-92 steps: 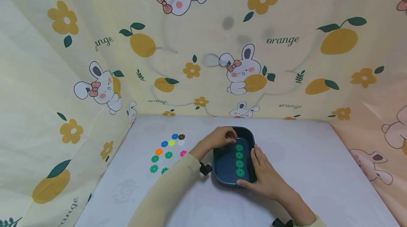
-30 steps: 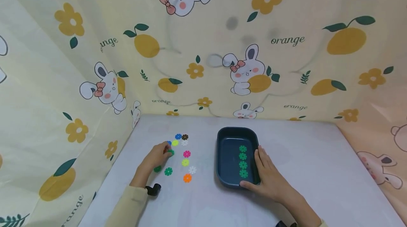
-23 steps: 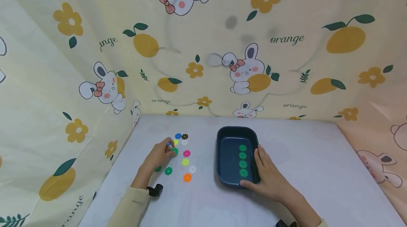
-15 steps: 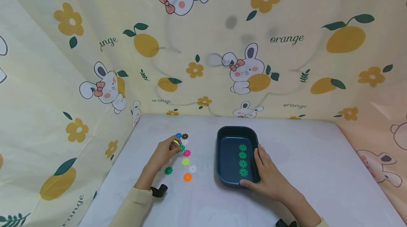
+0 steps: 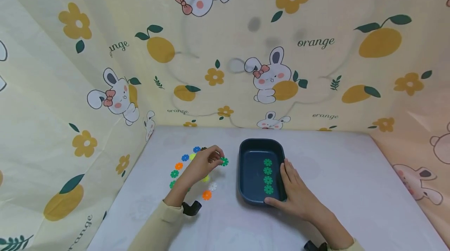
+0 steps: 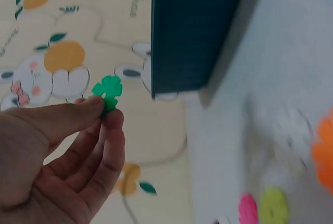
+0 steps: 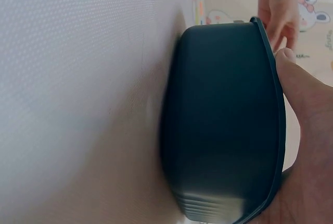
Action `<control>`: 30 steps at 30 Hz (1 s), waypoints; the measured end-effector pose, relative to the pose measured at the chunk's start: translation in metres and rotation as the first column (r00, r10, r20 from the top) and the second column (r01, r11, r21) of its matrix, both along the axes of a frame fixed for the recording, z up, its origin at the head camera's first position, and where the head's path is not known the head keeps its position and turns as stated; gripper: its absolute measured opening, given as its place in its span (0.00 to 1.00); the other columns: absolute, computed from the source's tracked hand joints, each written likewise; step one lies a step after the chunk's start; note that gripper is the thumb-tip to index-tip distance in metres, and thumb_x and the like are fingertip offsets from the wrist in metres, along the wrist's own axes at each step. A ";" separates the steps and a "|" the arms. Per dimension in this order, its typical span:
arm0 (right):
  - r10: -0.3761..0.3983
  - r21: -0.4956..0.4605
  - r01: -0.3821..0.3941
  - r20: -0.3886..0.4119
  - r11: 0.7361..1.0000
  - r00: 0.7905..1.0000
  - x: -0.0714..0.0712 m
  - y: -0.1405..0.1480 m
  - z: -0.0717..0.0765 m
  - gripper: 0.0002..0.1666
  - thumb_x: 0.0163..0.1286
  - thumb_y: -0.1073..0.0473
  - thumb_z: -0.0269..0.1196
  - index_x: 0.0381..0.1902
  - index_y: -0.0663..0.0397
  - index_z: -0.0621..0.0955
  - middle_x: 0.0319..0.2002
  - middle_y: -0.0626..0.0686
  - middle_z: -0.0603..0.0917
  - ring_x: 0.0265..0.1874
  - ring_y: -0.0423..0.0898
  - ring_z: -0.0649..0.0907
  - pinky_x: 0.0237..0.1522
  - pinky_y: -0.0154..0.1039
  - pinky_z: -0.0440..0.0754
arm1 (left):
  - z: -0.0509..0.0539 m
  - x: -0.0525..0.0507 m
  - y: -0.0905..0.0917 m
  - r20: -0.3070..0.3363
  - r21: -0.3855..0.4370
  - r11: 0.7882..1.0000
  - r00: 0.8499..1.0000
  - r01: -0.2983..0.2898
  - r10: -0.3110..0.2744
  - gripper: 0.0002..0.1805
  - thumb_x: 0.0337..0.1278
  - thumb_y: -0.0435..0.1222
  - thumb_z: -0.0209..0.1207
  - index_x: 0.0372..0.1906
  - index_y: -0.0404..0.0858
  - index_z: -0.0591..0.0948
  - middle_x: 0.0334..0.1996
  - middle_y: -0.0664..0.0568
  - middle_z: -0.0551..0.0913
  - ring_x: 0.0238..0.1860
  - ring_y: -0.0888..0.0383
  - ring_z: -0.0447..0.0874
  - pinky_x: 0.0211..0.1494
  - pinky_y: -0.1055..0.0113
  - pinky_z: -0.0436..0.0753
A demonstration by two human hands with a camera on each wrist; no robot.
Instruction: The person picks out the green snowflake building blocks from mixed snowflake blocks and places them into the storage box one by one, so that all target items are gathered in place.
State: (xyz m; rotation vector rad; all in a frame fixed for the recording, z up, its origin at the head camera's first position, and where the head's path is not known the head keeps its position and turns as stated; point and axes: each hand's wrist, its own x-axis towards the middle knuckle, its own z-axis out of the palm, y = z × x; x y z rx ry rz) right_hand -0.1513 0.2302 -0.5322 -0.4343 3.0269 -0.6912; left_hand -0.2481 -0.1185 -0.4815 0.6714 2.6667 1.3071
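Note:
My left hand [image 5: 201, 166] pinches a green flower-shaped notched disc [image 5: 224, 161] between thumb and fingertips, held above the table just left of the tray. In the left wrist view the green disc [image 6: 108, 91] stands upright at the fingertips. The dark blue tray [image 5: 251, 198] has a column of several green discs [image 5: 268, 180] along its right side. My right hand [image 5: 299, 196] rests on the tray's right rim, fingers straight along it, thumb at the near edge. In the right wrist view the thumb [image 7: 296, 78] lies against the tray's rim [image 7: 278, 109].
Loose notched discs lie left of the tray: orange [image 5: 179, 166], blue [image 5: 185, 157], green [image 5: 174, 173], white [image 5: 212, 186] and another orange disc [image 5: 207, 195]. My left forearm covers some of them. A patterned curtain [image 5: 225, 98] borders the white table [image 5: 334, 173].
My left hand came back from the tray to the discs, picked up a green one and carried it right toward the tray. The right hand stayed on the rim.

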 end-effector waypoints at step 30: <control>0.021 -0.004 -0.021 -0.031 1.000 0.999 0.000 0.002 0.004 0.78 0.62 0.17 0.66 0.83 0.73 0.52 0.86 0.69 0.43 0.85 0.68 0.49 0.79 0.68 0.57 | -0.011 -0.024 0.109 0.099 -0.320 0.786 0.844 0.529 -0.527 0.05 0.74 0.33 0.67 0.49 0.44 0.87 0.42 0.59 0.88 0.40 0.69 0.81 0.48 0.79 0.82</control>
